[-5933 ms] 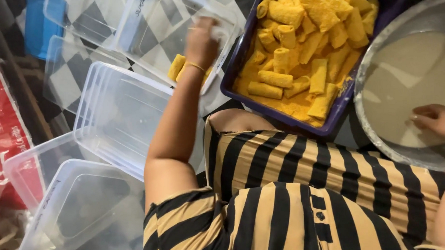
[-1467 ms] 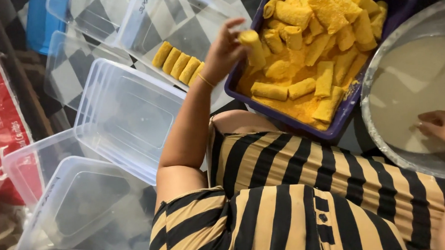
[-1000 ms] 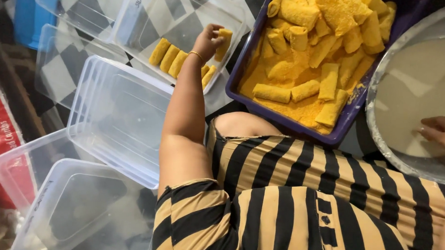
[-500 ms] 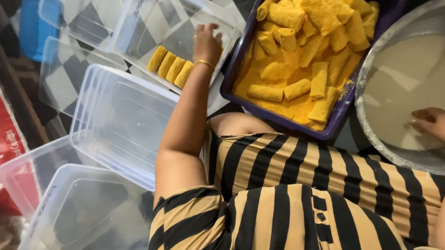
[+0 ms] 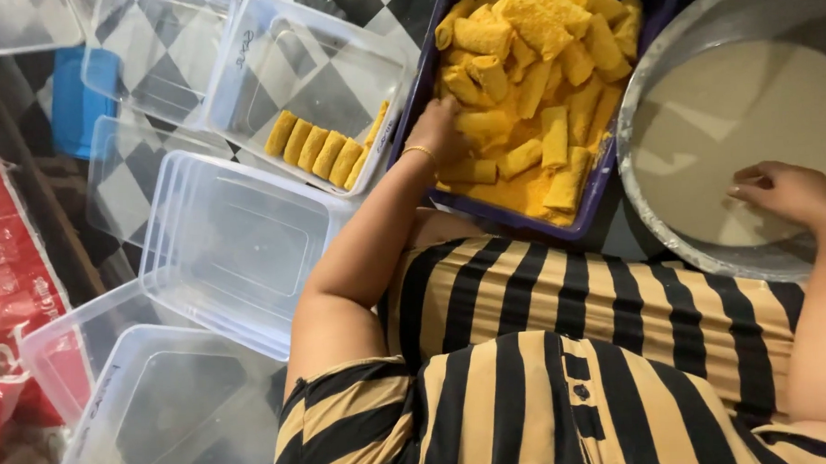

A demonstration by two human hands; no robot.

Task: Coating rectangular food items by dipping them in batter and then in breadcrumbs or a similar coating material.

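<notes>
While your left hand (image 5: 439, 130) reaches into the dark purple rectangular tray (image 5: 603, 175), its fingers curl down among the heaped yellow breaded rolls (image 5: 536, 81), crumb-coated cylinders piled every way, though you cannot tell whether any roll is actually gripped. Your right hand (image 5: 782, 192) rests loosely open, fingers bent, on the inner wall of the round metal basin (image 5: 664, 68) filled with smooth pale batter. Just left of the tray, a clear plastic container (image 5: 320, 52) holds a neat row of rolls (image 5: 323, 151) along its near edge, with more empty clear containers (image 5: 235, 247) stacked nearby
</notes>
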